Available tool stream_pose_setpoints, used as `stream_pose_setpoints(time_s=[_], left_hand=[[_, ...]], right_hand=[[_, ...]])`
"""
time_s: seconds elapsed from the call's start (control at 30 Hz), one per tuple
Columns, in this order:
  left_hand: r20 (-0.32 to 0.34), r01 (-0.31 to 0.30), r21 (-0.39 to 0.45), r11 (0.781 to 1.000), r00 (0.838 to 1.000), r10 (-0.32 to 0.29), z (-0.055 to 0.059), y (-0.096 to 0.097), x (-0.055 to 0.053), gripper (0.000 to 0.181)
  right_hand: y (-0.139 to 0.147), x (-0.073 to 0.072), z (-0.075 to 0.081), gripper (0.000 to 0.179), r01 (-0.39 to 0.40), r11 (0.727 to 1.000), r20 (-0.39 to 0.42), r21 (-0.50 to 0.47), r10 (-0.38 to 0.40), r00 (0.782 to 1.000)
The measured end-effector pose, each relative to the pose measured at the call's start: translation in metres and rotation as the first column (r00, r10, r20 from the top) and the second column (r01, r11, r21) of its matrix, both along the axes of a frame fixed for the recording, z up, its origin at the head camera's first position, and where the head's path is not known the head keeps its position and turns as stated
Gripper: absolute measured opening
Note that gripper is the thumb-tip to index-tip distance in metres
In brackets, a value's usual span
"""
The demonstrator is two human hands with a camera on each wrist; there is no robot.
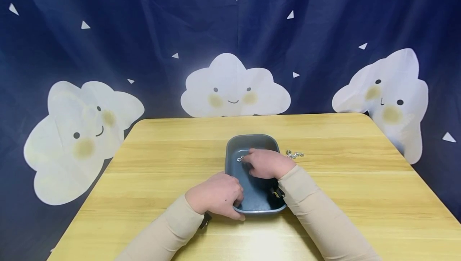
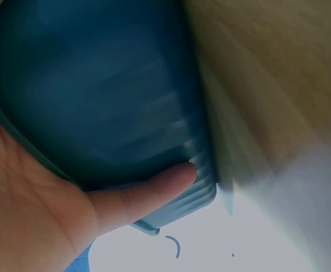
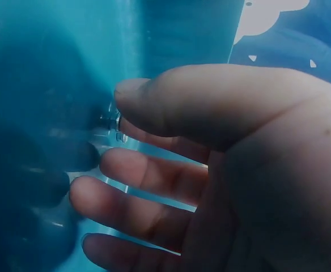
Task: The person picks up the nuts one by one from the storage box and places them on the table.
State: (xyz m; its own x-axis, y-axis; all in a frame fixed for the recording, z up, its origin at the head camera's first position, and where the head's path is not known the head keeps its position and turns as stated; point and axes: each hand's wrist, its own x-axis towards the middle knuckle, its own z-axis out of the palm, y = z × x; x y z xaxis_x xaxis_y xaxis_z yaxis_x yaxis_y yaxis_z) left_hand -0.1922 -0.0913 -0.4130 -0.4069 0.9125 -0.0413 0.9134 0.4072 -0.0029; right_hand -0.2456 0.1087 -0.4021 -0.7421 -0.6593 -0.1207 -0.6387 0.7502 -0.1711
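Note:
A dark blue-grey rectangular tray (image 1: 257,203) stands on the table, with small shiny metal nuts (image 1: 239,159) on its floor. My left hand (image 1: 217,195) grips the near left corner, fingers over the rim; its thumb lies along the ribbed outer wall (image 2: 182,192) in the left wrist view. My right hand (image 1: 268,164) reaches into the tray, index fingertip beside the nuts. From the right wrist, a nut (image 3: 120,135) shows at the index fingertip, partly behind the thumb. In the head view the thumb stands apart from the index finger, and the other fingers are loosely bent.
Several more nuts (image 1: 294,155) lie in a loose group on the wooden table (image 1: 173,145), just right of the tray. Behind the table's far edge hangs a dark blue curtain (image 1: 155,17) with white clouds. The tray's raised walls surround my right hand.

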Motion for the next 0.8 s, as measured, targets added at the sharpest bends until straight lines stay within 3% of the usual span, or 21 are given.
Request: stream_pose_setpoints(time_s=[0.3, 0.8], left_hand=[[-0.011, 0.001, 0.011, 1.0, 1.0, -0.001, -0.0019, -0.0006, -0.0003, 0.05], [-0.003, -0.002, 0.013, 1.0, 1.0, 0.002, -0.0017, -0.0005, -0.0002, 0.052]], right_hand=[[0.0002, -0.0017, 0.0004, 0.007, 0.007, 0.999, 0.023, -0.033, -0.006, 1.0], [0.0, -0.0018, -0.003, 0.02, 0.024, 1.0, 0.059, -0.001, -0.024, 0.998]])
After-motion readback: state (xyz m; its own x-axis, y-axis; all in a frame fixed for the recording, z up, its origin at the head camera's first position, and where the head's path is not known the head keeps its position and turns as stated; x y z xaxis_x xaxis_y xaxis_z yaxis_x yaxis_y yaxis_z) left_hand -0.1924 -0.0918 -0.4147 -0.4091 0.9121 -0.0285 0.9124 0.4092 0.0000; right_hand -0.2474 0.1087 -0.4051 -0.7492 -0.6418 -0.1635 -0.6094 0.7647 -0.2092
